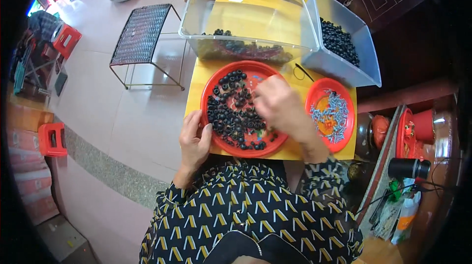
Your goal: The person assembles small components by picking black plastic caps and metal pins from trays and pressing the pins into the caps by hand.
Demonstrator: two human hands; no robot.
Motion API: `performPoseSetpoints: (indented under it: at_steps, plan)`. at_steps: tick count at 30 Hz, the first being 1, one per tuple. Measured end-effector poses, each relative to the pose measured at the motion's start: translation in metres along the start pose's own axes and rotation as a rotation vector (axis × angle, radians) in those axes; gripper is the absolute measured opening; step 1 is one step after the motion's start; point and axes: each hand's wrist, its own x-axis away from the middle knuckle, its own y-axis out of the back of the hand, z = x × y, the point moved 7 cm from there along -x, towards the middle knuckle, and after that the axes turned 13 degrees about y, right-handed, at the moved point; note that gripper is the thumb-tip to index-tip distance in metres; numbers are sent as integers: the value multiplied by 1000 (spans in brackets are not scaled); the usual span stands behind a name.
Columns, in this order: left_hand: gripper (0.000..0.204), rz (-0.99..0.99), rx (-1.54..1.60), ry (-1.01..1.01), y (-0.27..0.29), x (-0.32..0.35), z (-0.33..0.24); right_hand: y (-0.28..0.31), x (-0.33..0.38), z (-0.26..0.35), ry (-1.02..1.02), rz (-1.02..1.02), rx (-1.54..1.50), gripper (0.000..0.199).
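Observation:
A round red tray (244, 153) lies on the yellow table, spread with many small black ring-shaped parts (231, 122). At its left rim is my left hand (194, 138), thumb and fingertips closed against the edge. My right hand (280, 102) is over the tray's right side, smeared by motion, its fingers curled together. Whatever they pinch is hidden. To the right, a smaller red dish (350, 121) holds many small silvery metal pieces (337, 116) and one black part. A thin dark tool or cord (304, 72) lies behind the two.
Behind the tray stands a large clear plastic bin (250, 43) with black parts in it. A translucent bin (368, 60) beside it holds more. A woven-top metal stool (140, 33) stands left on the tiled floor; a red plastic stool (52, 139) is farther left. A black cylinder (409, 168) lies at right.

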Motion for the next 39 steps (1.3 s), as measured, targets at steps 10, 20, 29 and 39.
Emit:
performPoseSetpoints:
  at_steps: [10,20,29,39]
  plan:
    - [34,12,64,77,-5,-3,7,146,106,-182,-617,-357,514,16]
    - [28,-33,-272,-288,-8,8,-59,30,101,-37,-514,-351,-180,15]
    - [21,535,-293,-533,-78,29,-97,-13,121,3,-604,-508,-470,13]
    - [22,948,-497,-586,-122,36,-87,-16,122,4,-593,-533,-538,16]
